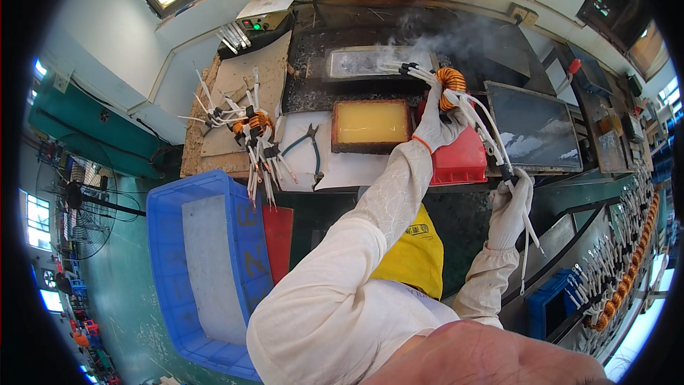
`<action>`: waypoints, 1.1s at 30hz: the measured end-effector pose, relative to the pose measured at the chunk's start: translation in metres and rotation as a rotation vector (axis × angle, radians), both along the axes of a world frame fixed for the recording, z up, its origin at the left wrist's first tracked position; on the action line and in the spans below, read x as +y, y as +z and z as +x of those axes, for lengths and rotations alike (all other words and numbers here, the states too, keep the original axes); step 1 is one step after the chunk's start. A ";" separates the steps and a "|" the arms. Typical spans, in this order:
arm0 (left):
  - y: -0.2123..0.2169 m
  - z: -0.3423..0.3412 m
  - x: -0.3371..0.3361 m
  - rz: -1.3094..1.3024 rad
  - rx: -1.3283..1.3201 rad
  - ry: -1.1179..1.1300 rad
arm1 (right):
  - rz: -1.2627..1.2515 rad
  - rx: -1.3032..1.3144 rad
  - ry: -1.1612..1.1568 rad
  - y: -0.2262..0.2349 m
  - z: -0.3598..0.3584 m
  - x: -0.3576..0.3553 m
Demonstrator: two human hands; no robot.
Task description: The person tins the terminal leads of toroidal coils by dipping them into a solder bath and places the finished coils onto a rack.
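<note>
A: What are the hands holding?

B: The left hand (434, 128) is closed around one round coil (452, 85), where its wires come out. The right hand (511, 203) grips the coil's long white wires (491, 132). Both wear pale cloth gloves.

A: What is the coil like?

B: A fat ring wrapped in shiny orange-brown wire. It is up over the bench, right of one flat silver tub (349, 64) with smoke (456, 39) above it. Some wire tips reach over the tub; I can't tell if they touch.

A: What else is there?

B: One brown-edged box of smooth yellow stuff (372, 122), one pair of pliers (306, 144) and one blue plastic crate (167, 271). The coil pile (249, 125) is too tangled to count.

A: Anything in the way?

B: The left glove and wires cover part of one red bin (459, 160).
</note>
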State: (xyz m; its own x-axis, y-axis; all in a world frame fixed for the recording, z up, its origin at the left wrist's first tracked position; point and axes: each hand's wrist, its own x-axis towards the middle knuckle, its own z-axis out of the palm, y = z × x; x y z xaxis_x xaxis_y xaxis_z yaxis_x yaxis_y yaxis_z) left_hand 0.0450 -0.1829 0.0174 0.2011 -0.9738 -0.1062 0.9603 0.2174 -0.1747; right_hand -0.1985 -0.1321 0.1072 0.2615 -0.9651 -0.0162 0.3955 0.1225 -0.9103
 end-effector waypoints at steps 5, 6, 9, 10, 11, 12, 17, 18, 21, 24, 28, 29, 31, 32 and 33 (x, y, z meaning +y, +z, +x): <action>0.000 0.000 -0.001 -0.019 -0.023 0.011 | -0.028 0.013 0.005 -0.003 -0.002 -0.001; -0.001 0.000 -0.001 -0.019 -0.024 0.011 | -0.032 0.014 0.007 -0.003 -0.002 -0.001; -0.002 0.001 -0.001 -0.016 -0.029 0.017 | -0.031 0.018 -0.002 -0.001 -0.001 0.001; -0.002 0.001 -0.001 -0.022 -0.031 0.013 | -0.031 0.018 -0.001 -0.001 -0.001 0.000; -0.002 0.001 -0.001 -0.028 -0.033 0.009 | -0.035 0.021 0.003 -0.001 -0.001 0.000; -0.002 0.001 -0.001 -0.028 -0.032 0.009 | -0.038 0.024 0.006 -0.001 -0.001 0.001; 0.003 0.000 0.003 0.000 -0.036 -0.023 | -0.019 0.002 0.008 -0.003 -0.006 0.000; 0.007 -0.002 0.003 0.001 -0.035 -0.025 | -0.006 -0.013 0.014 -0.004 -0.008 -0.001; 0.012 -0.005 0.003 0.079 -0.063 -0.053 | 0.005 -0.021 -0.016 0.000 -0.012 -0.001; 0.003 -0.002 0.002 0.078 -0.102 -0.049 | -0.018 -0.025 -0.001 -0.004 -0.019 -0.003; -0.005 0.001 0.001 -0.021 -0.099 -0.114 | -0.012 -0.013 -0.030 -0.001 -0.023 0.002; -0.001 -0.002 0.001 0.040 -0.086 -0.096 | -0.010 -0.013 -0.034 -0.003 -0.025 0.002; 0.006 -0.006 0.005 0.062 -0.108 -0.121 | 0.001 -0.022 -0.067 -0.006 -0.030 0.000; 0.008 -0.006 0.008 0.082 -0.130 -0.138 | 0.003 -0.023 -0.067 -0.007 -0.031 0.001; 0.010 -0.007 0.009 0.085 -0.132 -0.137 | 0.013 -0.031 -0.069 -0.008 -0.034 0.001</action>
State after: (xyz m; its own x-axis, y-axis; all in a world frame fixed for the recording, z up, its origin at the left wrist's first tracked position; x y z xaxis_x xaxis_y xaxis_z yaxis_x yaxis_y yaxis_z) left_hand 0.0384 -0.1736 0.0273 0.0845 -0.9818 -0.1704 0.9953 0.0913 -0.0325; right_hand -0.2320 -0.1315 0.0997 0.1951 -0.9805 -0.0216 0.4310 0.1055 -0.8962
